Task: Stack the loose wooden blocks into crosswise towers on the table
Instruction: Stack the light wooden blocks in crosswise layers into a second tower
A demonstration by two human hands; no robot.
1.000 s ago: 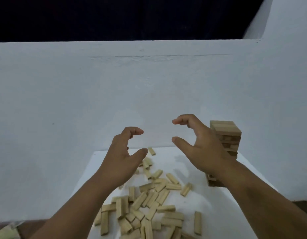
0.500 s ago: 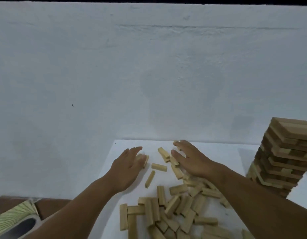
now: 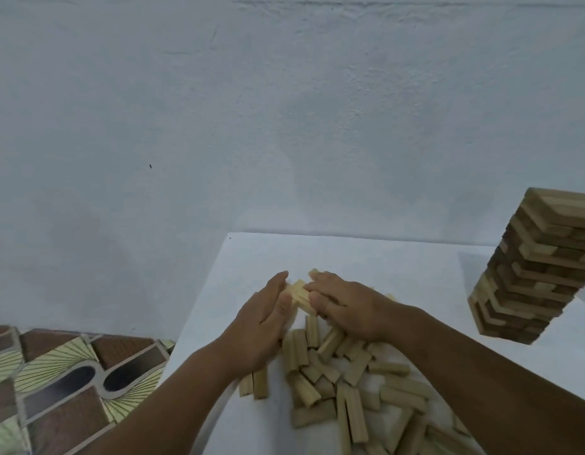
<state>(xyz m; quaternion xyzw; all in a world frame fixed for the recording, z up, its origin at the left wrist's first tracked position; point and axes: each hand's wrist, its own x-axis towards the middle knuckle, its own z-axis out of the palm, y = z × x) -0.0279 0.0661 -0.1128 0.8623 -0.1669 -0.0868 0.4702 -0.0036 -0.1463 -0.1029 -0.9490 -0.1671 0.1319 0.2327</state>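
Observation:
A few pale wooden blocks [image 3: 300,294] lie side by side on the white table [image 3: 399,267], squeezed between my two hands. My left hand [image 3: 263,326] stands on edge, its straight fingers pressing against the left side of those blocks. My right hand [image 3: 345,305] lies over their right side, fingers curled on top and thumb against them. A heap of several loose blocks [image 3: 343,379] lies just in front of the hands. A tall crosswise tower [image 3: 534,274] stands at the right, leaning a little.
A pale wall rises right behind the table's far edge. The table's left edge runs close to my left forearm, and below it lies a patterned tiled floor [image 3: 54,382]. Two blocks [image 3: 254,385] lie near that left edge.
Both hands dropped from the air to the table and closed in on each other, pushing a few scattered blocks together. The view tilted down and shifted left.

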